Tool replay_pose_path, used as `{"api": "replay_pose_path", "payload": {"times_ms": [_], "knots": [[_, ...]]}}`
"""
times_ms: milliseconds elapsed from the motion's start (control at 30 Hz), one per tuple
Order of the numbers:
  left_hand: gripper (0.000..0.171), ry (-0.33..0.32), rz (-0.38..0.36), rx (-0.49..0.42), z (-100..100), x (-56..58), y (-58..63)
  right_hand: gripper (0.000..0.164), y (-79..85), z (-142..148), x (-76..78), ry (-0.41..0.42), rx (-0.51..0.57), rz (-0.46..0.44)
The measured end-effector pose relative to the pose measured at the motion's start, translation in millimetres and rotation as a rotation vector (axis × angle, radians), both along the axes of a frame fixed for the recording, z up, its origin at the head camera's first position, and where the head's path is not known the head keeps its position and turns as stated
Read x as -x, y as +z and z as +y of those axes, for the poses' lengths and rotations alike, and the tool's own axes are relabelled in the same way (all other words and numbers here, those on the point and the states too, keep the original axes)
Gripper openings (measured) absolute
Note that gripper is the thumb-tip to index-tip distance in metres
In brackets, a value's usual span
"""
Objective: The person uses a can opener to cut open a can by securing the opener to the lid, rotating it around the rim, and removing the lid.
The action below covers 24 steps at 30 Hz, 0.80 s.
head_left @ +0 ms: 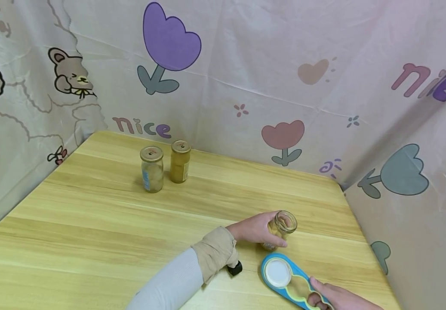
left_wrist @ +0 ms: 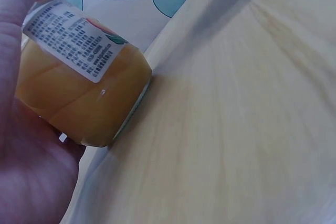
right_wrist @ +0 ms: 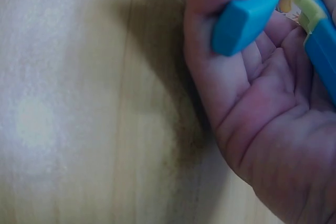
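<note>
My left hand (head_left: 256, 228) grips a glass jar (head_left: 286, 228) whose mouth has no lid on it. In the left wrist view, orange-yellow fruit and a printed label show on the jar (left_wrist: 89, 90), with its base close to the table. A blue jar opener (head_left: 289, 263) with yellow-green lining is held in my right hand (head_left: 344, 298), just in front of the jar. A white round lid (head_left: 278, 273) sits in the opener's large end ring. In the right wrist view, curled fingers wrap the blue handle (right_wrist: 247, 22).
Two lidded jars stand at the back left of the wooden table (head_left: 91, 206): one with pale contents (head_left: 153, 174), one with yellow contents (head_left: 179, 165). A printed cloth (head_left: 223, 56) hangs behind and along both sides. A small black device (head_left: 235, 268) is at my left wrist.
</note>
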<state>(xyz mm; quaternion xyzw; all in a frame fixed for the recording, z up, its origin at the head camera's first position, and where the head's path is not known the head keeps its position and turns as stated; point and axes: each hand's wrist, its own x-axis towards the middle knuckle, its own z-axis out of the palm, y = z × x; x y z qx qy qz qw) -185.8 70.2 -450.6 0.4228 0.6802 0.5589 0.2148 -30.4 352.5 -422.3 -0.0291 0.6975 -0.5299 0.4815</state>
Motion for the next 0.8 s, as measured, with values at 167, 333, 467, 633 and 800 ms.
{"api": "replay_pose_path", "payload": {"times_ms": [167, 333, 467, 633, 800], "knots": [[0.045, 0.001, 0.0, 0.001, 0.3, 0.5, -1.0, 0.055, -1.4, 0.8, -0.5, -0.033, -0.03, 0.006], [0.044, 0.003, 0.012, 0.0, 0.2, 0.4, -1.9, 0.059, -1.6, 0.4, -0.9, -0.062, -0.045, -0.005], [0.044, 0.005, 0.014, 0.002, 0.5, -0.1, -2.5, 0.059, -2.7, 0.0, -1.2, -0.076, -0.029, -0.025], [0.043, 0.015, 0.015, 0.015, 0.1, -1.2, -2.5, 0.058, -3.7, 0.1, -1.1, -0.079, -0.01, -0.033], [0.044, 0.011, 0.015, 0.005, 0.1, -1.1, -1.3, 0.057, -2.6, -0.4, -0.8, -0.075, -0.026, -0.013]]}}
